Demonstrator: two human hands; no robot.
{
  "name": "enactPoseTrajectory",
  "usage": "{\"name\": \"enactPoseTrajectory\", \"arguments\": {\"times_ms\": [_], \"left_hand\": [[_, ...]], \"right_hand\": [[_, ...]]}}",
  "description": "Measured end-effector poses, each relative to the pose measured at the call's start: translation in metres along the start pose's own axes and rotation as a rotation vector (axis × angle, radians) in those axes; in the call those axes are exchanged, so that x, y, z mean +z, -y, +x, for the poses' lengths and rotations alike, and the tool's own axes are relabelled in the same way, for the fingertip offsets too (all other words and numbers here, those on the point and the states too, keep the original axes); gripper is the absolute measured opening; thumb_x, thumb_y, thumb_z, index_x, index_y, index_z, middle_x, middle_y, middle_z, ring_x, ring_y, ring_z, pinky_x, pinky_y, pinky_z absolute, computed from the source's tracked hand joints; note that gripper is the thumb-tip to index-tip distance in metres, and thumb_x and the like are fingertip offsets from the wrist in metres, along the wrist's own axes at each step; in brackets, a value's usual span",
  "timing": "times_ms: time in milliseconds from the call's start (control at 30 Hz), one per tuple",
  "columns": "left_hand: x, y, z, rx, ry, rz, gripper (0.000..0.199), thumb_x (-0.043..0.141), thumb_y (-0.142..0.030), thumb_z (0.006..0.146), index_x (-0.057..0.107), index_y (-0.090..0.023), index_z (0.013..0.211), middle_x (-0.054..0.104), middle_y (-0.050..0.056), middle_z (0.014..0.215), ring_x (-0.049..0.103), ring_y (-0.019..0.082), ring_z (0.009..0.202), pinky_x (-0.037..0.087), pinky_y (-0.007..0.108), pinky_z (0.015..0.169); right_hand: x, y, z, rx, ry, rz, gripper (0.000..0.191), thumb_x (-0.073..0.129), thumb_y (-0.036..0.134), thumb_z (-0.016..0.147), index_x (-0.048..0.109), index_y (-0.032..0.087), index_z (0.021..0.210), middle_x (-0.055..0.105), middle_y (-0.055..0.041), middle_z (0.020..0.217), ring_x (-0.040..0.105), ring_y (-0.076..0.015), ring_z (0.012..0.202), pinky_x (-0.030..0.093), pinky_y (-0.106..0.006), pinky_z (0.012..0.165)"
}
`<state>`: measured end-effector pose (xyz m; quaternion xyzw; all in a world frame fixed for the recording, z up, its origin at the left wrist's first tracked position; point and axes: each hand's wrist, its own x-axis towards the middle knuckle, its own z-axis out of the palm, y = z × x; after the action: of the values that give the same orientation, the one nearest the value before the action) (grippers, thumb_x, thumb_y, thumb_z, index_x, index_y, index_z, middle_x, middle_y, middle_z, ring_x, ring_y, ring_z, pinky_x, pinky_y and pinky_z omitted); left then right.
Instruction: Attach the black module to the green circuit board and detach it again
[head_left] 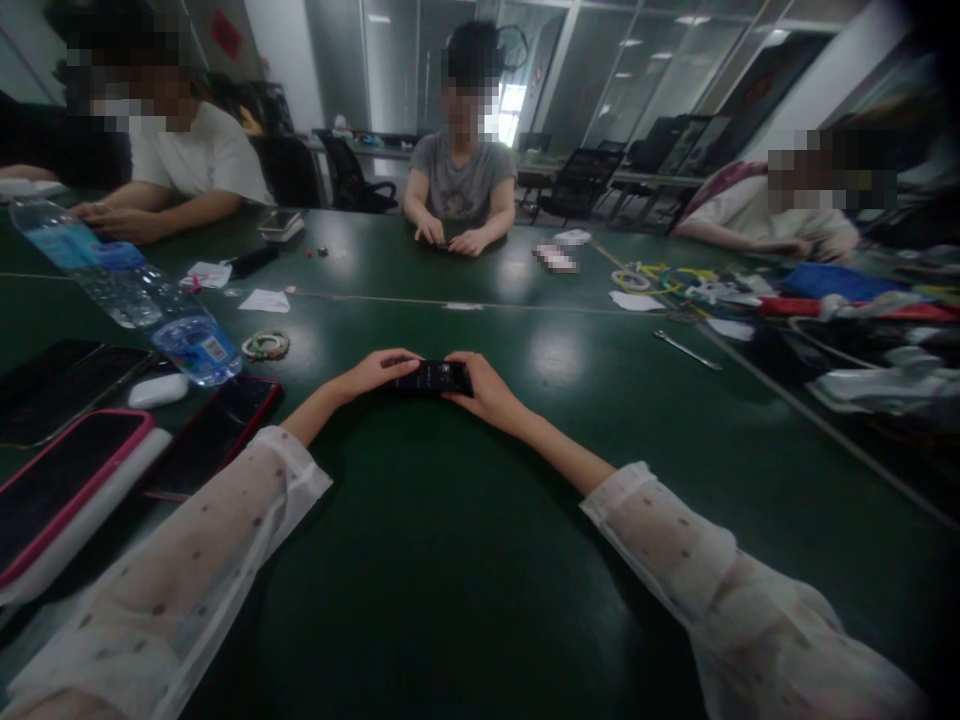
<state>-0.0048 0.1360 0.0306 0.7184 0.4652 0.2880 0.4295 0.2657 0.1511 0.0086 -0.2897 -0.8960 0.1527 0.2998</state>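
Left hand (375,373): curled around one end of the black phone (433,377), thumb reaching over the screen.
Right hand (484,392): curled around the other end, fingers at the far edge, thumb at the near one.
Black phone: sideways between both hands, its light marks too small to read; whether it touches the table, I cannot tell.
Green table (435,560): beneath both hands.
Beaded ring (266,345): left of the left hand, slightly beyond it.
Water bottle (191,335): farther left of that hand.
Red-edged phone (217,435): beside the left forearm.
Wrench (686,350): right of the right hand, farther off.
Person in grey (463,165): well beyond both hands.
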Motion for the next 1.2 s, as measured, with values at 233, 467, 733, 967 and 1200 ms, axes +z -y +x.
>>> {"name": "enactPoseTrajectory", "arguments": {"times_ms": [233, 467, 733, 967, 1200], "left_hand": [[0.002, 0.004, 0.004, -0.007, -0.064, 0.041, 0.057, 0.049, -0.069, 0.089, 0.069, -0.021, 0.114, 0.068, 0.007, 0.115, 0.060, 0.027, 0.110, 0.044, 0.041, 0.100], [0.002, 0.011, 0.006, -0.021, -0.069, 0.051, 0.055, 0.046, -0.068, 0.091, 0.069, -0.023, 0.112, 0.068, 0.006, 0.113, 0.061, 0.025, 0.105, 0.046, 0.039, 0.095], [0.002, 0.010, 0.004, -0.021, -0.061, 0.032, 0.056, 0.047, -0.069, 0.090, 0.068, -0.023, 0.114, 0.067, 0.007, 0.114, 0.061, 0.026, 0.105, 0.045, 0.041, 0.097], [0.002, 0.009, 0.005, -0.029, -0.061, 0.031, 0.054, 0.048, -0.067, 0.091, 0.069, -0.023, 0.114, 0.068, 0.006, 0.116, 0.061, 0.027, 0.109, 0.045, 0.041, 0.098], [0.002, 0.015, 0.007, -0.028, -0.093, 0.034, 0.060, 0.048, -0.070, 0.090, 0.069, -0.021, 0.115, 0.067, 0.008, 0.119, 0.059, 0.028, 0.114, 0.041, 0.043, 0.104]], "right_hand": [[-0.001, 0.003, 0.003, -0.021, -0.023, -0.049, 0.052, 0.070, 0.031, 0.086, 0.044, 0.026, 0.131, 0.057, -0.0118, 0.126, 0.055, -0.0329, 0.116, 0.050, -0.058, 0.097], [-0.002, 0.003, 0.002, -0.008, -0.007, -0.034, 0.053, 0.069, 0.030, 0.087, 0.043, 0.027, 0.133, 0.056, -0.0111, 0.127, 0.055, -0.0320, 0.117, 0.050, -0.058, 0.097], [-0.003, 0.006, 0.002, -0.006, -0.009, -0.037, 0.052, 0.070, 0.029, 0.087, 0.043, 0.025, 0.131, 0.057, -0.0113, 0.126, 0.056, -0.0312, 0.116, 0.051, -0.056, 0.096], [-0.002, 0.005, 0.001, 0.003, -0.006, -0.049, 0.053, 0.071, 0.030, 0.086, 0.043, 0.024, 0.132, 0.057, -0.0115, 0.127, 0.056, -0.0297, 0.115, 0.051, -0.053, 0.097], [-0.001, 0.003, 0.003, -0.024, -0.022, -0.068, 0.054, 0.072, 0.028, 0.086, 0.043, 0.023, 0.131, 0.058, -0.0116, 0.125, 0.056, -0.0294, 0.114, 0.051, -0.052, 0.097]]}}
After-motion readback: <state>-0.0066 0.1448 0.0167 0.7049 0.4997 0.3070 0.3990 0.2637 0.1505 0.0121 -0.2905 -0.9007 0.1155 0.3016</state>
